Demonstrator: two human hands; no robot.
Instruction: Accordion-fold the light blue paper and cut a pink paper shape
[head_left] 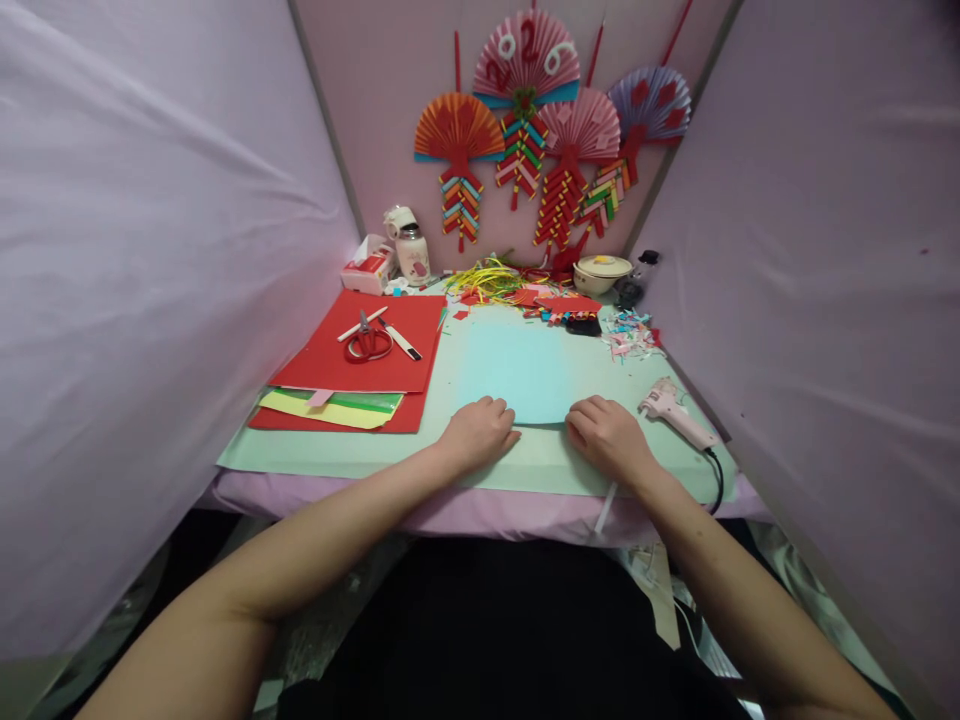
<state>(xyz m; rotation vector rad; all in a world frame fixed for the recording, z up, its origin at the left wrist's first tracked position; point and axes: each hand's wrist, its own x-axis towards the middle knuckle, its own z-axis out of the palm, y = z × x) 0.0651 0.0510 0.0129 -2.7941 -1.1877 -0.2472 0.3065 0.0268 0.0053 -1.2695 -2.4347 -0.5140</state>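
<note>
Light blue sheet: paper or thin card, plain, matte, no marks visible. Outline looks rectangular; far and side edges blur into pale green worktop, exact limits hard to tell. Lies flat, broad face up, surface smooth, no creases seen. Near edge sharpest, shows as darker blue line, roughly parallel to worktop's near edge, set back from it. Both near corners covered. Whether near edge is folded or lifted: cannot tell. Sits about midway between worktop's left and right edges.

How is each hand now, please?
Left hand: curled at near-left corner of light-blue paper; grip unclear.
Right hand: curled at near-right corner; grip unclear.
</note>
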